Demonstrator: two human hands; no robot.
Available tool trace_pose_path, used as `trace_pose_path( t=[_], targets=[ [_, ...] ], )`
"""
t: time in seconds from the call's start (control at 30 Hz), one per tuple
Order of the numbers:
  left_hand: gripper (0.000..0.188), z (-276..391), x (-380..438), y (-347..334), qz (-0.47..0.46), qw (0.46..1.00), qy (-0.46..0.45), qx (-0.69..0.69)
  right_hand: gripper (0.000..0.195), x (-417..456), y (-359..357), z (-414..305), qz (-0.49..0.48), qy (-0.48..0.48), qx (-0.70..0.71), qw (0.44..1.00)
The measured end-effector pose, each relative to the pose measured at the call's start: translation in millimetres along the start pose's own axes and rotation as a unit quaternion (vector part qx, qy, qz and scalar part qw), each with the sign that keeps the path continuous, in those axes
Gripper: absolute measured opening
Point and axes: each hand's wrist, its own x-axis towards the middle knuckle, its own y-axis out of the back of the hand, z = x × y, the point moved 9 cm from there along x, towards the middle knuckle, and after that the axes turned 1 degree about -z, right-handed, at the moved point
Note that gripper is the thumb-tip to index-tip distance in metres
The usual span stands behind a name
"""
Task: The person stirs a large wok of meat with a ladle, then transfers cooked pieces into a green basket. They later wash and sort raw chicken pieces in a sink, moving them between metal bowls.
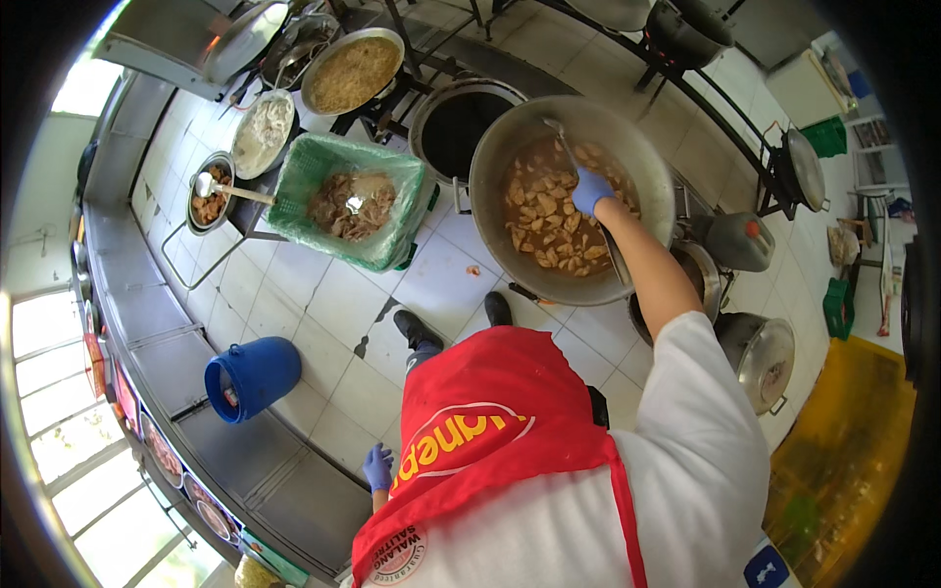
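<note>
My right hand (592, 191), in a blue glove, grips the handle of a long metal ladle (560, 141) over a large metal wok (489, 158). Chunks of meat in brown sauce (548, 209) fill the wok's bottom. The ladle's head lies at the far side of the food, and its handle slants towards the near rim. My left hand (378, 467), gloved too, hangs beside the red apron with its fingers loosely bent and nothing seen in it. Left of the wok is a green basket (294, 154) lined with clear plastic, holding cooked-looking meat (351, 206).
A pot of dark liquid (467, 125) adjoins the wok. Pans of noodle-like food (354, 73) and pale food (266, 132) stand at the upper left, above a bowl with a spoon (209, 195). A blue barrel (257, 378) stands left; a lidded pot (757, 360) and jerrycan (735, 239) right.
</note>
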Motion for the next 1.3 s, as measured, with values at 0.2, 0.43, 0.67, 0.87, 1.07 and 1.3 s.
trace_pose_path(
  t=[0.2, 0.43, 0.67, 0.87, 1.07, 1.3],
  targets=[
    [0.033, -27, 2, 6, 0.006, 1.000, 0.018, 0.006, 0.050, -14, -39, -16, -0.088, 0.032, -0.072, 0.993],
    [0.033, -32, 2, 6, -0.011, 0.997, -0.055, 0.045, 0.055, -9, -19, -22, -0.027, 0.003, -0.084, 0.996],
    [0.032, -33, 4, 5, -0.002, 1.000, -0.011, 0.017, 0.058, -39, -43, -23, -0.075, 0.063, -0.137, 0.986],
    [0.032, -24, 0, -4, -0.025, 0.999, -0.015, 0.029, 0.057, -23, -44, -13, -0.028, 0.043, -0.119, 0.992],
    [0.033, -28, 6, 1, -0.002, 0.999, 0.030, 0.031, 0.058, -30, 0, 32, 0.060, 0.068, -0.122, 0.988],
    [0.032, -15, 5, -11, -0.017, 0.999, 0.022, 0.021, 0.058, -42, 44, 217, 0.036, -0.050, -0.158, 0.986]
  ],
)
